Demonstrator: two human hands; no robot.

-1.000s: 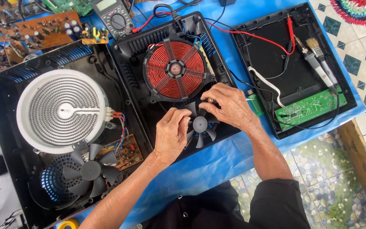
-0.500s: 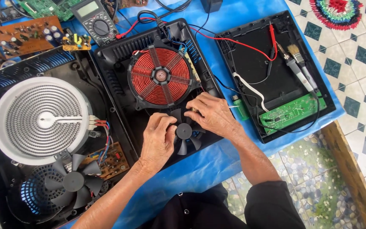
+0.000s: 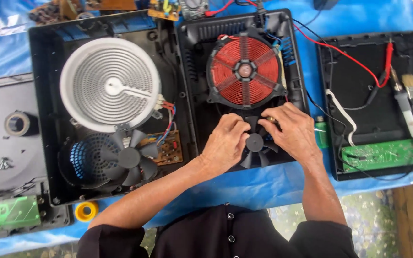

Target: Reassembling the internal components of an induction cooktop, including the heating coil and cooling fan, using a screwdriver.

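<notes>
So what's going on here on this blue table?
A person has both hands on the small black fan in an opened induction cooker case, just below its red copper coil. The left hand and right hand pinch around the fan's hub. Beside it lies a larger open cooker with a white heating element.

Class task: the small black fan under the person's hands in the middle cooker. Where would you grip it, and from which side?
Probably grip the black fan by its round hub, coming straight down from above. It lies flat with the hub facing up, and its thin blades are partly hidden under the left hand and right hand.
</notes>
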